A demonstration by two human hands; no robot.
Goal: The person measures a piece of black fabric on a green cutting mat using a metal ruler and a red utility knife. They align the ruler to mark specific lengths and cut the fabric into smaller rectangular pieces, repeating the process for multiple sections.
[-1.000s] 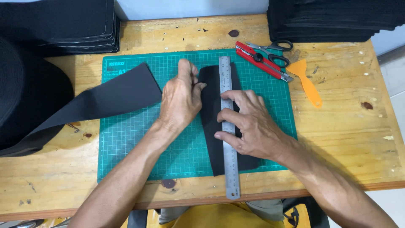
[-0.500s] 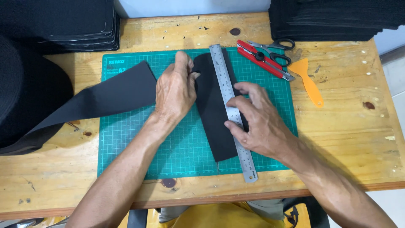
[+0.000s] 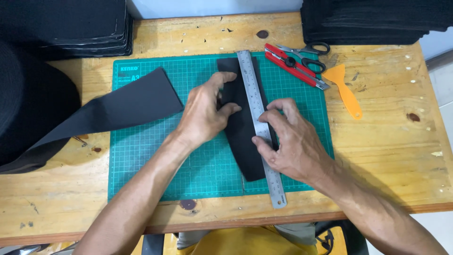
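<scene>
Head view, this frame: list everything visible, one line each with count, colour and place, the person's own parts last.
cutting mat: 1, green with a grid, centre of the table
table: 1, bare wood, under everything
cut strip: 1, black, on the mat under the ruler
steel ruler: 1, silver, lying tilted along the strip
fabric band: 1, black, running from the roll at left onto the mat
roll: 1, black, left edge
stacks of black sheets: 2, top left and top right
utility knife: 1, red, right of the mat's top
scissors: 1, black handles, beside the knife
scraper: 1, orange, right of the mat
left hand: pressing the strip
right hand: on the ruler
</scene>
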